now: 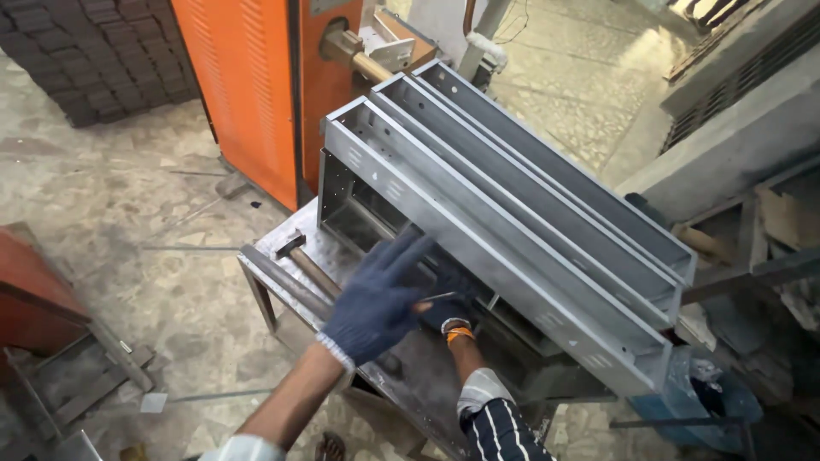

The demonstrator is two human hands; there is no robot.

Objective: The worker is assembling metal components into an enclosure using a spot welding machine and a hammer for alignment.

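My left hand [376, 300] wears a dark blue glove and hovers with fingers spread over the steel table [282, 241], just in front of the grey sheet-metal frame [478, 222]. The frame is made of long galvanized channels and leans tilted on the table. My right hand [446, 309], also in a dark glove with an orange cuff, reaches into the shadow under the frame's lowest channel. A thin pale metal sliver [437, 297] shows between the two hands. Whether the right hand grips it is hidden.
A hammer [292, 246] lies on the table's left end beside a round bar [286, 282]. An orange machine [256, 85] stands behind the table. Dark bricks [94, 51] are stacked at the far left, a red object [30, 294] sits at the left, and a concrete ledge [726, 145] runs at the right.
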